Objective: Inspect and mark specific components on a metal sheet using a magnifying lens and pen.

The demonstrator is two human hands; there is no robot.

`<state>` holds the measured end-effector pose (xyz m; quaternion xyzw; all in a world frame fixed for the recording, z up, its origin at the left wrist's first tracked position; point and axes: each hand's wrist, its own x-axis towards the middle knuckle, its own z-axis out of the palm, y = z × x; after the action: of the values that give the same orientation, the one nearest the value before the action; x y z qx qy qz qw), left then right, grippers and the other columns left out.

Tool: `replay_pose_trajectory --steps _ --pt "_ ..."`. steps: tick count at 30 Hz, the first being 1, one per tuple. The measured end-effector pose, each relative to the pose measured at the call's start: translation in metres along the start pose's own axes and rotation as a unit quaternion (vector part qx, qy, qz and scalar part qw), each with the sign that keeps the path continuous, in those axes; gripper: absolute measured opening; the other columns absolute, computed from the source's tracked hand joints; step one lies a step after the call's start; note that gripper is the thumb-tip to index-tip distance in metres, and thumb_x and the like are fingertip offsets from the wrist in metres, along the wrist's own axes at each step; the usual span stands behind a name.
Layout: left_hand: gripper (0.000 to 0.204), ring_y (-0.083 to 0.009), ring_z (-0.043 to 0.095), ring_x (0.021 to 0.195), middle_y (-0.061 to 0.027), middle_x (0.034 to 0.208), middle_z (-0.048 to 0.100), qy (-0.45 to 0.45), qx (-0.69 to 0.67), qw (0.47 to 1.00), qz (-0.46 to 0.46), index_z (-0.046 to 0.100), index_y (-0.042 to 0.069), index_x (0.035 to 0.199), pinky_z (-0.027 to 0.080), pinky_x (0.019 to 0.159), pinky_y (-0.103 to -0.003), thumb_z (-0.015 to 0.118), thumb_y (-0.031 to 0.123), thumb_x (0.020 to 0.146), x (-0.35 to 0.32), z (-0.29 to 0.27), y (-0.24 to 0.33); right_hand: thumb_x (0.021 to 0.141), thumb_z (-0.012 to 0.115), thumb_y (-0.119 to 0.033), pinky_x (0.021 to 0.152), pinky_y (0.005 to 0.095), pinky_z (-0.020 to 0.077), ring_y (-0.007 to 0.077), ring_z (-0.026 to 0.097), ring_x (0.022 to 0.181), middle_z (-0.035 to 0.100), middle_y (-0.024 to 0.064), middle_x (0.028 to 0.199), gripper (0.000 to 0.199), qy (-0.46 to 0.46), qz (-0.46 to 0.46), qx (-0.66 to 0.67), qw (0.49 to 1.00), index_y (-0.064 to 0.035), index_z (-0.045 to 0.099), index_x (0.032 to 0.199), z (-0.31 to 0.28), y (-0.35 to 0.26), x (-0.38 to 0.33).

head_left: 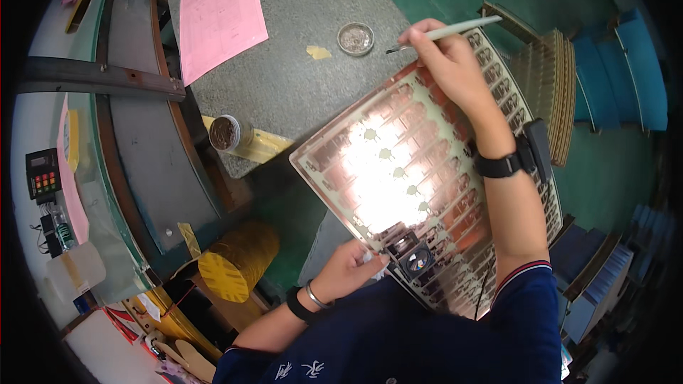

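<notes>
My right hand (446, 60) is closed around a slim brush (455, 29) with a pale handle; its dark tip points left, over the far edge of a large circuit board panel (445, 220). The panel is copper-coloured with pale green patches and lies tilted in front of me, a bright glare covering its left half. At the panel's near left edge, my left hand (350, 267) pinches a crumpled white scrap (375, 258), perhaps tissue or cloth. A black folding magnifier (415, 259) rests on the panel just right of that hand.
On the grey table (306, 99) are a round shallow dish (356, 39), a yellowish scrap (319, 52), a pink sheet (222, 18) and an open jar of brown paste (226, 133). A yellow-wrapped roll (240, 259) stands lower left. Stacked panels (551, 92) and blue racks (619, 75) are at right.
</notes>
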<state>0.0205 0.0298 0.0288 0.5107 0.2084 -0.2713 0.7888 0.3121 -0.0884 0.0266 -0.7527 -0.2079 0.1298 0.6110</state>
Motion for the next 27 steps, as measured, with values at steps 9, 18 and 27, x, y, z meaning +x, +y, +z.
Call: replay_pose_trajectory --steps 9,18,27 --pt "0.009 0.0005 0.045 0.064 0.0078 0.074 0.055 -0.031 -0.028 0.999 0.015 0.06 0.003 0.092 0.035 0.054 -0.017 0.061 0.011 0.088 0.015 -0.013 0.002 0.083 0.06 -0.015 0.063 0.0237 0.0441 0.0084 0.055 0.07 0.061 0.002 0.077 0.016 0.009 -0.011 0.005 1.0 -0.0025 0.061 0.093 0.029 0.032 0.054" --pt "0.009 -0.0003 0.046 0.063 0.0062 0.07 0.054 -0.054 -0.019 0.998 -0.023 0.059 0.004 0.086 0.036 0.054 -0.018 0.062 0.012 0.088 0.014 -0.017 0.011 0.077 0.06 -0.015 0.057 0.0246 0.0429 0.0082 0.052 0.062 0.058 0.0023 0.069 0.014 -0.034 -0.002 -0.078 0.996 -0.002 0.056 0.079 0.031 0.043 0.079" --pt "0.01 -0.0024 0.049 0.067 0.0048 0.072 0.056 -0.08 0.027 0.996 -0.003 0.059 0.004 0.086 0.04 0.059 -0.02 0.063 0.013 0.086 0.016 -0.023 0.008 0.078 0.056 -0.014 0.053 0.0253 0.0394 0.0089 0.048 0.055 0.053 0.003 0.06 0.012 0.025 -0.07 -0.09 0.993 -0.0025 0.054 0.078 0.042 0.058 0.075"
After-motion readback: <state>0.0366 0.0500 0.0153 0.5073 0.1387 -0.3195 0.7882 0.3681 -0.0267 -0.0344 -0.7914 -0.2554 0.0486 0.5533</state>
